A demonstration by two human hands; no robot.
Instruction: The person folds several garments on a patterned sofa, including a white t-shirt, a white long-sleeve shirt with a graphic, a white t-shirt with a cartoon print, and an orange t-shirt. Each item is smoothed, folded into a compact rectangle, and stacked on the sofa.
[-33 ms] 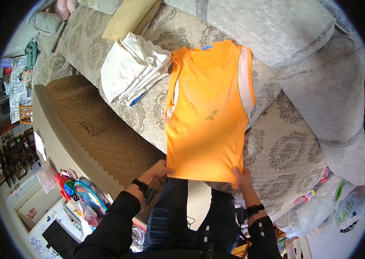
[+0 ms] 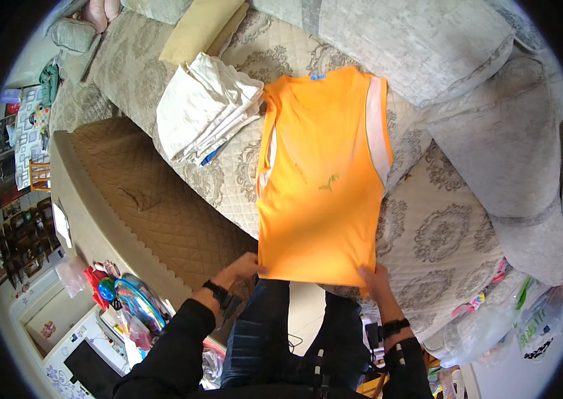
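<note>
An orange sleeveless jersey (image 2: pixel 318 199) with pale side panels lies spread out on the patterned sofa cover (image 2: pixel 441 223), its neckline pointing away from me. My left hand (image 2: pixel 247 266) pinches the left corner of its bottom hem. At the right corner of that hem, my right hand (image 2: pixel 376 279) has its fingers closed on the cloth. The near edge hangs slightly past the sofa's edge, above my legs. Left of the jersey's shoulder sits a folded stack of white clothes (image 2: pixel 208 106) with a bit of blue showing underneath.
Grey cushions (image 2: pixel 414 50) line the back and right of the sofa. A folded yellow cloth (image 2: pixel 201 26) lies behind the white stack. To the left stands a table with a brown quilted cover (image 2: pixel 155 189). Plastic bags (image 2: pixel 538 322) sit at the lower right.
Both hands have drawn the hem slightly toward me, and the whole jersey has shifted a little nearer. The white stack looks almost unchanged.
</note>
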